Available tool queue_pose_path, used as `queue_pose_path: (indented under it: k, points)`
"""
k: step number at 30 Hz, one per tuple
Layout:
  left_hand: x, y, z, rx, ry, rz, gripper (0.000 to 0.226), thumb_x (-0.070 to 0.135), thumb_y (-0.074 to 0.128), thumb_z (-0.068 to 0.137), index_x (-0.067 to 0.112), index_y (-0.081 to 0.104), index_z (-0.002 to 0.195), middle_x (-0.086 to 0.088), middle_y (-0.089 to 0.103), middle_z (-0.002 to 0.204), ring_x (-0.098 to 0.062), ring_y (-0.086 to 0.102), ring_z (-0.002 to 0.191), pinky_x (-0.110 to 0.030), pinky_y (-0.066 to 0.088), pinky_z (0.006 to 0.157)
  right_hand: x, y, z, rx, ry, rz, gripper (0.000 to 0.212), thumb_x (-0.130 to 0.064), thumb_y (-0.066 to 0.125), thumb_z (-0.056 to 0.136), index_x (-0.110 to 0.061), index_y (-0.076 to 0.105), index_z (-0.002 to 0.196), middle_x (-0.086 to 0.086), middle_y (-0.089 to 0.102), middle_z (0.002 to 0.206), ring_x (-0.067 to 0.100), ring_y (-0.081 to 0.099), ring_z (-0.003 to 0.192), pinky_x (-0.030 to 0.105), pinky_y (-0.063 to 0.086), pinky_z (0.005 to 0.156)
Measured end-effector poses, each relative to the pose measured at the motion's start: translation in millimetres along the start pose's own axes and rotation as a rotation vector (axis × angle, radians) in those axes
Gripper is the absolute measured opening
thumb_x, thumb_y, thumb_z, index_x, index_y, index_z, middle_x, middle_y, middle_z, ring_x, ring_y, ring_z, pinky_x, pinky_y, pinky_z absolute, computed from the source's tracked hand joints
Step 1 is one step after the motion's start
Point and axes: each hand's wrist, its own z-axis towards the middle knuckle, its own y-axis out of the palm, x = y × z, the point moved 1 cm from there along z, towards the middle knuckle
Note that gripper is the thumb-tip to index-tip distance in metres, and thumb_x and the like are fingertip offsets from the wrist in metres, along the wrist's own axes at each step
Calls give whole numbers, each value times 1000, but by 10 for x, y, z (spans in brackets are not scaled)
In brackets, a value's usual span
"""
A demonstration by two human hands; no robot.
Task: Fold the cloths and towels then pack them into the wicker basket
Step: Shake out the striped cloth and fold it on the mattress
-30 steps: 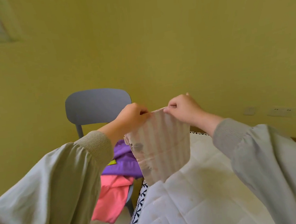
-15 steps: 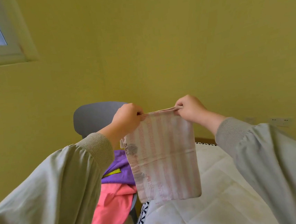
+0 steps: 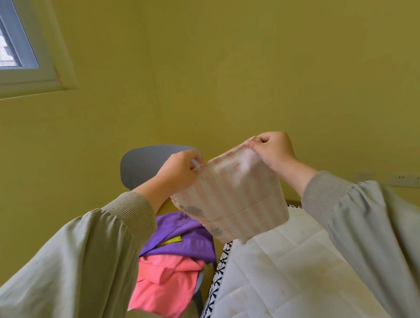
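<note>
Both hands pinch the top corners of the striped towel (image 3: 233, 197): left hand (image 3: 178, 171), right hand (image 3: 273, 150). Hanging flat half a second ago, it now swings up, billowing above the mattress (image 3: 279, 275). Likely a shake-out before folding. Basket not in view.

Single head-worn wide-angle view, facing forward at the plain olive-yellow wall (image 3: 246, 65), pink-striped white towel (image 3: 233, 197) close before the lens, grey plastic chair (image 3: 140, 165) and white quilted mattress (image 3: 279, 280) low in frame.
</note>
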Motion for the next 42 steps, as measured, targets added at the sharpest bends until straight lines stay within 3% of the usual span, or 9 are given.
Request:
queue_pose_path:
  k: [4,7,11,15,19,26,31,37,42]
  points:
    - [-28,-47,-49,70,17,-44,26,-6,43,83,18,49,92,4,56,99,-21,52,83,-25,38,64,-95,18,13,12,-32,12,11,-7,65,84,-15,57,83,-5,48,55,7,39,45,11,31,40]
    - [-84,-81,-77,72,46,-20,32,-8,41,81,20,53,92,5,58,101,-17,51,82,-24,36,66,-128,25,18,-88,-118,-91,17,-1,60,84,-17,54,79,-4,45,52,3,37,42,14,32,44]
    - [-214,-90,-121,73,27,22,35,-7,42,81,21,59,95,4,62,101,-19,55,83,-26,39,66,-130,49,27,-232,-168,-197,26,4,62,81,-19,60,70,12,65,73,16,55,66,30,48,66]
    - [-299,-125,-152,68,23,44,31,-4,46,82,22,60,92,4,63,96,-19,57,83,-25,39,65,-182,50,13,-376,-149,-244,18,3,65,79,-14,67,74,0,62,71,12,54,65,22,45,63]
    - [-339,-164,-169,52,21,41,28,-2,50,82,25,57,85,4,64,89,-19,57,79,-25,39,64,-159,77,19,-447,-102,-311,20,4,65,78,-16,68,73,2,61,68,14,55,59,32,52,63]
    - [-409,-140,-227,8,41,116,25,-2,51,82,19,64,85,0,67,91,-23,60,86,-31,50,74,-105,137,-48,-507,-61,-435,20,6,59,75,-11,70,77,3,67,69,13,60,58,23,50,57]
    - [-394,-164,-235,1,51,141,27,-3,50,82,17,67,89,4,62,84,-20,58,83,-26,44,69,-143,120,-74,-564,-57,-433,23,6,50,76,-12,65,75,3,61,63,14,53,50,21,43,49]
    - [-363,-179,-235,15,82,164,30,-5,49,81,13,71,91,0,68,90,-20,58,85,-28,47,75,-145,81,-105,-703,-71,-505,21,4,54,84,-10,70,86,-1,60,66,10,51,57,18,42,54]
    - [-336,-178,-239,24,80,182,31,-5,50,82,13,73,90,1,69,90,-15,55,82,-25,43,73,-85,12,-87,-671,-38,-463,12,4,61,84,-2,72,87,3,64,65,10,55,53,22,48,62]
